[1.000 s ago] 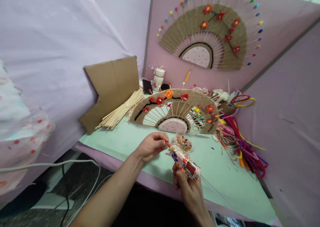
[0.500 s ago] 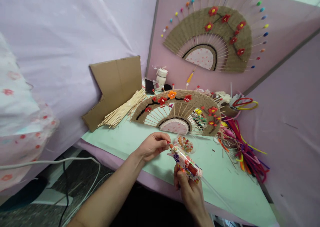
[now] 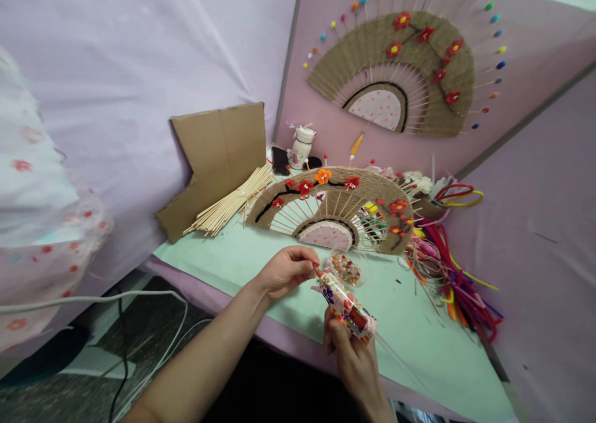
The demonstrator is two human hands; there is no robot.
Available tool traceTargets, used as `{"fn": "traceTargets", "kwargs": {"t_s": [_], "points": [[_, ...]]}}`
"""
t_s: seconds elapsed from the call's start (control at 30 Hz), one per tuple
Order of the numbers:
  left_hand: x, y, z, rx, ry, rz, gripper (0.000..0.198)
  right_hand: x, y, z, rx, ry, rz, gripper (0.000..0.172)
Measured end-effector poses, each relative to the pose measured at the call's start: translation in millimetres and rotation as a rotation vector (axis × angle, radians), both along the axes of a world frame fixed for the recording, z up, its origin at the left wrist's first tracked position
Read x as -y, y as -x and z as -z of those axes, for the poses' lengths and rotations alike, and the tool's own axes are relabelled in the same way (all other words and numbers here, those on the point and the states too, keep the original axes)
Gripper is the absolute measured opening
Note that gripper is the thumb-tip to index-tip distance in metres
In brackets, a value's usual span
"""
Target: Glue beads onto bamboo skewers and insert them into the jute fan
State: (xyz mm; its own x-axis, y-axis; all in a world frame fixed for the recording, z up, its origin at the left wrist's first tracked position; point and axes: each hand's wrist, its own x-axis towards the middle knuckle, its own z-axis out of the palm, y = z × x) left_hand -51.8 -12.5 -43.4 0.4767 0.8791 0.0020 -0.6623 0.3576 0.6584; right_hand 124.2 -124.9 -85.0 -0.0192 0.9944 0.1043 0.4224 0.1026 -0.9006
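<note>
My right hand (image 3: 351,351) is wrapped round the handle of a hot glue gun (image 3: 347,305) with a colourful printed body. Its nozzle points up and left at the fingertips of my left hand (image 3: 293,271). Those fingers pinch a small red bead (image 3: 316,265), which sits right at the nozzle tip; whether they touch is too small to tell. Just behind the gun is a clear round dish of mixed beads (image 3: 344,268). Beyond my hands stands a twine-wrapped fan (image 3: 333,193) with red and orange flowers, black branches and a pink dotted half-round base.
A bundle of thin wooden sticks (image 3: 228,205) lies at left by a cardboard sheet (image 3: 223,150). Coloured pipe cleaners (image 3: 459,286) heap at right. A white bottle (image 3: 302,146) stands behind. On the back wall hangs a larger fan (image 3: 419,69). Cables (image 3: 153,294) run at lower left.
The whole view has shifted slightly, so the background sits a little further right. Both hands keep their places, with the bead still held at the glue gun's nozzle.
</note>
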Motion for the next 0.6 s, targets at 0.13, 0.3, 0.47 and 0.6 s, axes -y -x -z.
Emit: {"fn": "traceTargets", "kwargs": {"t_s": [0.13, 0.3, 0.47, 0.6], "points": [[-0.3, -0.2, -0.1, 0.004, 0.001, 0.005, 0.035, -0.8, 2.2, -4.3, -0.006, -0.035, 0.006, 0.042], [0.4, 0.1, -1.8, -0.003, -0.019, 0.009, 0.034, -0.1, 6.2, -11.3, -0.042, -0.020, 0.017, 0.040], [0.3, 0.4, -0.1, -0.016, -0.018, 0.009, 0.034, 1.0, 6.5, -12.6, -0.041, 0.003, 0.032, 0.041], [-0.1, -0.2, 1.3, -0.023, -0.019, 0.002, 0.033, 1.9, 9.3, -11.9, -0.041, 0.017, 0.080, 0.041]]}}
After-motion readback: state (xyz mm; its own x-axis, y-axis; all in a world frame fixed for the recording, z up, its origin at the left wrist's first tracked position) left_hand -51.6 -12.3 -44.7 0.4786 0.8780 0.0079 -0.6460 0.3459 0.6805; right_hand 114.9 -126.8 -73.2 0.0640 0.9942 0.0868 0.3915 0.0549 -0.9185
